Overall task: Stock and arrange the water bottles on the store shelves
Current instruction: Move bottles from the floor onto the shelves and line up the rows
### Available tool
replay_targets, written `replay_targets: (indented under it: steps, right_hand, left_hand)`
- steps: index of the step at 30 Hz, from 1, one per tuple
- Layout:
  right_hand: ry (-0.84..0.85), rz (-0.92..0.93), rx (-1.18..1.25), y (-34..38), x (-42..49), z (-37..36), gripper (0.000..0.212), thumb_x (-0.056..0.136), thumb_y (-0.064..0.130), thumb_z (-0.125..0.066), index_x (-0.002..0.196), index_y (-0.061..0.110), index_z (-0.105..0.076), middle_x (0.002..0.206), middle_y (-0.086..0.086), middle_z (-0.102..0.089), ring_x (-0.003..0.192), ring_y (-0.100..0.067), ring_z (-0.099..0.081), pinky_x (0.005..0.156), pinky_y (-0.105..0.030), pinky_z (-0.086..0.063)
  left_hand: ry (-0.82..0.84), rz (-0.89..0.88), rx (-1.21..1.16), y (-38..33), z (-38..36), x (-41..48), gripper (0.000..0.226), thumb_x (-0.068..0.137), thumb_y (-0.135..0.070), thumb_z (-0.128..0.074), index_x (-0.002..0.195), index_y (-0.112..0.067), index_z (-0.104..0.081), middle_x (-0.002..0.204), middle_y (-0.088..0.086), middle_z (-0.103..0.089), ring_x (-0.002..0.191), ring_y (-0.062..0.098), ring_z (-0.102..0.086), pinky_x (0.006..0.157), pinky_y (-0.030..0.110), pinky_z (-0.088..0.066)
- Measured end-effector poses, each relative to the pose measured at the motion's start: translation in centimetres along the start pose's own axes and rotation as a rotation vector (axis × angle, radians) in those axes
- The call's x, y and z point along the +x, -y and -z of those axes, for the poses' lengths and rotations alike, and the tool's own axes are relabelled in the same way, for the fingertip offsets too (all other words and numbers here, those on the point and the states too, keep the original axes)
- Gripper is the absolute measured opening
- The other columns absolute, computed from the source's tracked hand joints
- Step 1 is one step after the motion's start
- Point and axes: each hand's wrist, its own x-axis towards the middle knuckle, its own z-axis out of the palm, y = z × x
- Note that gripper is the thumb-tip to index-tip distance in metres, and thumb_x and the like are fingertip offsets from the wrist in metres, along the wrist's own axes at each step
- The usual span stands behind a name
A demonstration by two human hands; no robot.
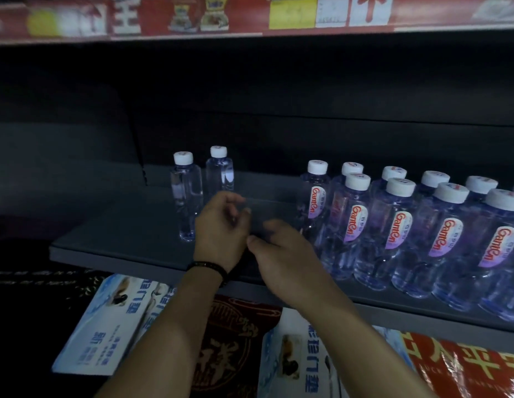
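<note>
Hands before water bottles (393, 234) on a shelf (120, 239)
Left hand (221, 228), right hand (281, 251) — fingers loosely curled; any hold unclear.

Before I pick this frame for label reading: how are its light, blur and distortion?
Head view: dim, shelf back near black; top price strip blurred; left hand motion-smeared; bottle labels at right sharp enough to read; the bottles there lean outward, likely wide-lens distortion.

head cam | close, looking forward-down | faces shelf (120, 248) front
</note>
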Motion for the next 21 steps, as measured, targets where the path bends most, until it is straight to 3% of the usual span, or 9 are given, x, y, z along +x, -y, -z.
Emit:
replay_targets:
  steps: [2,4,5,7,9,12,16,18,21]
  right_hand:
    - [0.012,-0.009,0.051,0.4,0.6,-1.6,0.020,0.106,0.029,-0.058,0.126,0.031,-0.055,0.096,0.015,-0.066,0.069,0.019,-0.062,0.055,-0.003,-0.045]
    - [0.006,-0.013,0.046,0.4,1.1,-3.4,0.027,0.105,0.028,-0.059,0.131,0.033,-0.055,0.108,0.017,-0.066,0.082,0.011,-0.065,0.065,-0.008,-0.046]
    - [0.008,-0.019,0.045,0.3,1.2,-4.2,0.027,0.105,0.027,-0.059,0.131,0.033,-0.056,0.110,0.018,-0.064,0.088,0.008,-0.064,0.068,-0.008,-0.045]
    - [0.031,-0.021,0.029,0.1,1.2,-5.7,0.023,0.105,0.023,-0.060,0.117,0.042,-0.055,0.107,0.023,-0.061,0.091,0.014,-0.062,0.067,-0.003,-0.044]
    - [0.051,0.001,0.005,0.1,1.3,-6.7,0.035,0.105,0.018,-0.061,0.104,0.051,-0.050,0.102,0.027,-0.058,0.088,0.029,-0.056,0.067,0.002,-0.042]
    - [0.090,0.028,-0.066,0.9,2.0,-7.3,0.043,0.104,0.013,-0.059,0.107,0.054,-0.047,0.105,0.033,-0.055,0.092,0.032,-0.052,0.073,0.002,-0.043]
    - [0.102,0.057,-0.120,2.4,3.2,-7.8,0.041,0.102,0.017,-0.057,0.131,0.045,-0.049,0.119,0.021,-0.063,0.106,0.003,-0.063,0.086,-0.019,-0.050]
    - [0.117,0.073,-0.163,3.2,3.2,-7.8,0.041,0.102,0.021,-0.057,0.138,0.038,-0.048,0.119,0.014,-0.066,0.104,-0.002,-0.064,0.081,-0.020,-0.050]
    - [0.135,0.085,-0.245,3.4,2.8,-7.4,0.036,0.102,0.019,-0.059,0.132,0.036,-0.049,0.111,0.009,-0.068,0.097,-0.003,-0.064,0.072,-0.016,-0.045]
  left_hand:
    - [-0.269,-0.046,0.121,2.9,1.6,0.6,0.023,0.088,-0.005,-0.067,0.096,-0.024,-0.058,0.089,-0.001,-0.059,0.082,0.012,-0.058,0.074,0.032,-0.048]
    - [-0.434,0.003,0.195,4.6,3.7,1.5,0.033,0.082,-0.006,-0.068,0.111,-0.016,-0.057,0.110,0.005,-0.058,0.103,0.024,-0.054,0.089,0.036,-0.045]
    - [-0.438,0.063,0.197,5.1,4.5,2.0,0.042,0.082,-0.009,-0.070,0.121,-0.014,-0.055,0.121,0.008,-0.055,0.113,0.027,-0.051,0.096,0.038,-0.043]
    - [-0.300,0.237,0.107,6.2,5.6,2.5,0.065,0.086,-0.019,-0.071,0.146,-0.016,-0.044,0.145,0.008,-0.048,0.132,0.027,-0.043,0.113,0.043,-0.039]
    - [-0.078,0.370,-0.105,6.9,6.3,3.1,0.070,0.095,-0.021,-0.065,0.157,-0.025,-0.033,0.154,0.001,-0.047,0.139,0.023,-0.046,0.118,0.047,-0.040]
    - [0.155,0.408,-0.159,7.1,6.5,2.9,0.050,0.096,-0.006,-0.051,0.139,-0.031,-0.050,0.129,-0.005,-0.066,0.118,0.018,-0.064,0.101,0.041,-0.054]
    - [0.214,0.350,-0.091,7.4,7.3,2.9,0.030,0.101,-0.009,-0.050,0.120,-0.029,-0.060,0.117,-0.005,-0.069,0.106,0.012,-0.067,0.085,0.026,-0.052]
    - [0.265,0.308,-0.087,7.8,7.9,2.9,0.020,0.104,-0.016,-0.055,0.117,-0.028,-0.065,0.115,-0.004,-0.072,0.105,0.011,-0.069,0.085,0.024,-0.053]
    - [0.383,0.266,-0.128,7.4,8.5,2.7,0.025,0.105,-0.016,-0.056,0.121,-0.029,-0.069,0.107,-0.004,-0.076,0.099,0.008,-0.071,0.080,0.016,-0.050]
